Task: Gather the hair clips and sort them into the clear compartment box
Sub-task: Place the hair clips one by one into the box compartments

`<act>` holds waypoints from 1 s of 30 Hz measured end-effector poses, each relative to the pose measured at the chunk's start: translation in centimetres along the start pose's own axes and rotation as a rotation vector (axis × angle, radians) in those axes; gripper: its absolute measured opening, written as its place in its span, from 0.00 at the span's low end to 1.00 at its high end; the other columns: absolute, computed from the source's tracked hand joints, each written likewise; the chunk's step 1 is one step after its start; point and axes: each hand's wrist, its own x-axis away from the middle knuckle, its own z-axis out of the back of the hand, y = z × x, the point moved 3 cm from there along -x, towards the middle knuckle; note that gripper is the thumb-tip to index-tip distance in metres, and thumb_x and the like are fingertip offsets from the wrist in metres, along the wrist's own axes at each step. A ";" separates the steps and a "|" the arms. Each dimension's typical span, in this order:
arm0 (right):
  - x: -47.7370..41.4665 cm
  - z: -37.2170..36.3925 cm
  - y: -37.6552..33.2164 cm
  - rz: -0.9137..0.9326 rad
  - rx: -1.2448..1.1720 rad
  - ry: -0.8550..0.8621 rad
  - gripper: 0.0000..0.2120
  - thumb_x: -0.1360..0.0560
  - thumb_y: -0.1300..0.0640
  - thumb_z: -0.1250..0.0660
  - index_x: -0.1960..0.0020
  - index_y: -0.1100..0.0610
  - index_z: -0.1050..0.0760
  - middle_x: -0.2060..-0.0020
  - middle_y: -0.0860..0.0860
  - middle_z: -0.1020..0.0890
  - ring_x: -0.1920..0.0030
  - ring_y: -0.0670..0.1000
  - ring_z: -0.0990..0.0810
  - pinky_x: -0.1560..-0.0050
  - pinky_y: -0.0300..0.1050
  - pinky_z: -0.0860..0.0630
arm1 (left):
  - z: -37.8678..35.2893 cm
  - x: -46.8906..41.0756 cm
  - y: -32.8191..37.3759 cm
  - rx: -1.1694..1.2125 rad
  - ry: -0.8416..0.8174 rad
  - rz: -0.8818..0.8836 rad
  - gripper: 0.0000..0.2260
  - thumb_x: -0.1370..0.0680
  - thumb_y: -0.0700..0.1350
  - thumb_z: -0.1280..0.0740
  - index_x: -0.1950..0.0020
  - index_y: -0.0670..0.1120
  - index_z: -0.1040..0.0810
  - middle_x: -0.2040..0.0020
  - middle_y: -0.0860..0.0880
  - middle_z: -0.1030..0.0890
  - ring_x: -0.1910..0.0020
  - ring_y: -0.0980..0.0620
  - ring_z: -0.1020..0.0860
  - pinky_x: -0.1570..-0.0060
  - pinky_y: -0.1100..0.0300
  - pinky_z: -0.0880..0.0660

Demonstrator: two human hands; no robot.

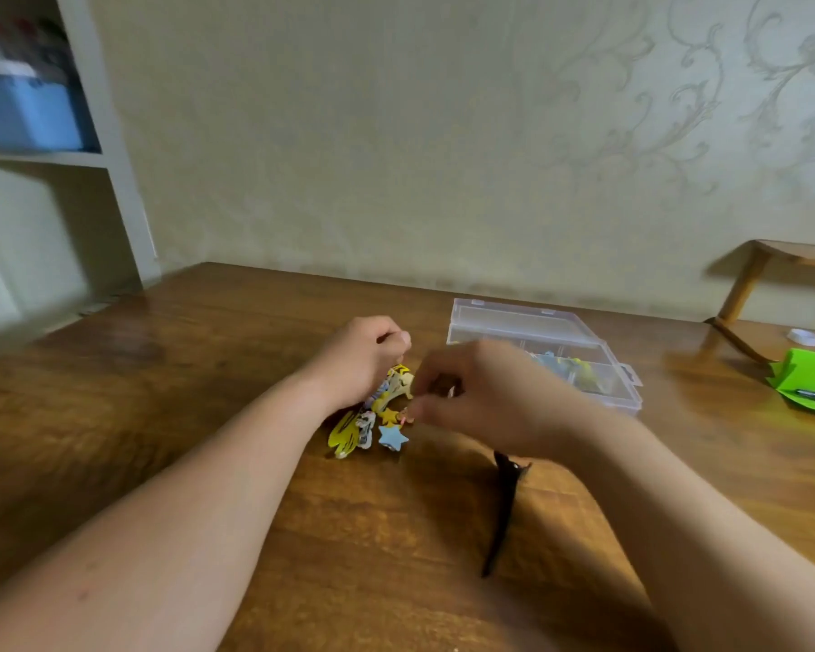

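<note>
Right now both of your hands meet over the small heap of hair clips (372,416) in the middle of the bench (208,392). Your left hand (361,357) is curled at the far side of the heap, its fingers (396,340) drawn together; whether they pinch a clip you cannot tell from here. Your right hand (485,397) reaches in from the box side, blurred, with its fingers (419,409) closed near a small clip at the heap's edge; whether that clip is gripped cannot be told either.

These clips look light, stiff plastic with little sprung jaws, so they will likely snag on each other and skid on the glossy wood. Judge it safest to pinch each 1 by its decorated top, such as the blue star clip (391,437) or the yellow striped clip (342,437), not by the sprung end. The long black clip (502,515) lies apart, nearer you, under your right forearm; take it by the middle of its length.

Just beyond your right hand, the clear compartment box (561,331) stands open, lid tipped back, with a few coloured clips already in a compartment.

Underneath, the bench is polished brown wood, and it butts against a pale patterned wall. A green case (805,383) sits far right, and white shelving (90,157) stands at the left.
</note>
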 end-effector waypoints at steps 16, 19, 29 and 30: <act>-0.6 1.4 2.6 -0.014 -0.057 0.203 0.09 0.17 0.51 0.33 0.52 0.50 0.17 0.62 0.47 0.15 0.62 0.47 0.19 0.59 0.47 0.21 | -0.9 0.3 0.7 0.061 -0.093 -0.082 0.16 0.15 0.65 0.36 0.43 0.57 0.16 0.47 0.57 0.14 0.45 0.55 0.18 0.44 0.50 0.22; 0.3 5.5 7.0 -0.197 -0.171 0.372 0.04 0.20 0.51 0.28 0.53 0.48 0.16 0.61 0.45 0.13 0.63 0.42 0.16 0.63 0.42 0.20 | -1.4 0.6 1.4 -0.017 -0.119 -0.074 0.18 0.17 0.66 0.36 0.46 0.55 0.16 0.47 0.58 0.16 0.45 0.58 0.19 0.48 0.55 0.24; 1.9 6.4 12.2 -0.331 -0.059 0.157 0.05 0.23 0.46 0.24 0.54 0.46 0.12 0.61 0.41 0.13 0.59 0.44 0.16 0.58 0.42 0.23 | -1.9 0.7 1.9 -0.063 -0.092 -0.105 0.16 0.17 0.60 0.31 0.58 0.51 0.20 0.49 0.54 0.19 0.44 0.52 0.21 0.35 0.43 0.25; 1.8 6.3 12.3 -0.340 -0.051 0.124 0.05 0.22 0.46 0.24 0.54 0.46 0.12 0.61 0.42 0.13 0.58 0.44 0.16 0.56 0.44 0.20 | -1.8 0.7 1.9 -0.057 -0.091 -0.104 0.15 0.18 0.60 0.30 0.58 0.51 0.19 0.49 0.54 0.19 0.44 0.53 0.21 0.35 0.44 0.25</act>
